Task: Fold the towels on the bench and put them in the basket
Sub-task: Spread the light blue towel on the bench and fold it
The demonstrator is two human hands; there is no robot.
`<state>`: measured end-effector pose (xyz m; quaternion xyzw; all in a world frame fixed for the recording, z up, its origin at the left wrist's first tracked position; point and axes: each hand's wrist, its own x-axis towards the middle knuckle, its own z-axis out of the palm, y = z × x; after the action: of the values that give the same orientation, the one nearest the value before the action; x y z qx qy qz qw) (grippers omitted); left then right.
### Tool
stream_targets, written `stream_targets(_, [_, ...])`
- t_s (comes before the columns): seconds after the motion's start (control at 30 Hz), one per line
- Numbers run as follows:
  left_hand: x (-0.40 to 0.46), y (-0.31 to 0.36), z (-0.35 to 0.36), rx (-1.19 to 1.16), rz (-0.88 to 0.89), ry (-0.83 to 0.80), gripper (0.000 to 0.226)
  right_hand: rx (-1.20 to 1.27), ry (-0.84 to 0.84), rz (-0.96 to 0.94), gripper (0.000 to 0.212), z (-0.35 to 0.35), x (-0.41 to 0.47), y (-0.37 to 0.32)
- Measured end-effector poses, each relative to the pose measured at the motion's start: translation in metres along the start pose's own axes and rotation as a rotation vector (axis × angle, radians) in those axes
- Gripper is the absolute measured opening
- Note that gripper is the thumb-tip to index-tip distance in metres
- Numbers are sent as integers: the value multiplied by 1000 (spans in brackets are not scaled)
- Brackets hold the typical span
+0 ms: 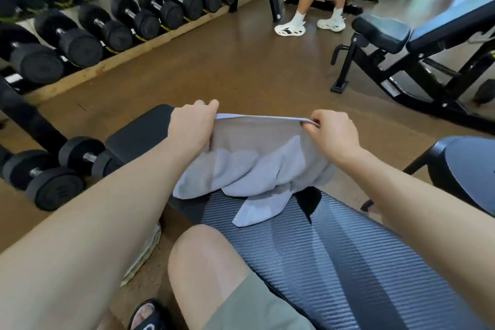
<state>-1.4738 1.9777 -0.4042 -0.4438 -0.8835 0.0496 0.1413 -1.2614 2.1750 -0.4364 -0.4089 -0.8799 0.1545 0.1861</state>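
A pale grey-white towel (249,166) hangs bunched over the dark ribbed bench (334,249) in front of me. My left hand (191,126) grips its top edge at the left corner. My right hand (334,134) pinches the same edge at the right corner. The edge is stretched between them above the bench. The towel's lower part lies crumpled on the bench pad, one end trailing toward me. A woven basket rim (146,254) shows on the floor under my left forearm, mostly hidden.
A dumbbell rack (107,21) runs along the left. Two loose dumbbells (61,171) lie on the brown floor by the bench. Another bench (417,43) stands at the right. A person's legs in white shoes (292,25) are at the back. My knee (209,262) is near the bench.
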Motion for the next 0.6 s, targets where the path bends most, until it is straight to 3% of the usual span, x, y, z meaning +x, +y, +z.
stream_targets(0.2, [56,-4,-63,-40,2,411,35,-34,472,-5,31,-88,37,-8])
stream_targets(0.3, [61,-21,-65,15,65,527,25,103,543,-211,27,-96,16,-15])
stream_targets(0.37, [51,-34,-44,111,161,496,22,83,453,-345,27,-76,-17,-19])
stream_targets(0.47, [15,-50,10,214,318,331,23,-72,149,-432,27,-20,-83,-18])
stream_targets(0.6, [-50,-55,86,362,347,-99,28,-238,-226,-492,27,67,-156,-7])
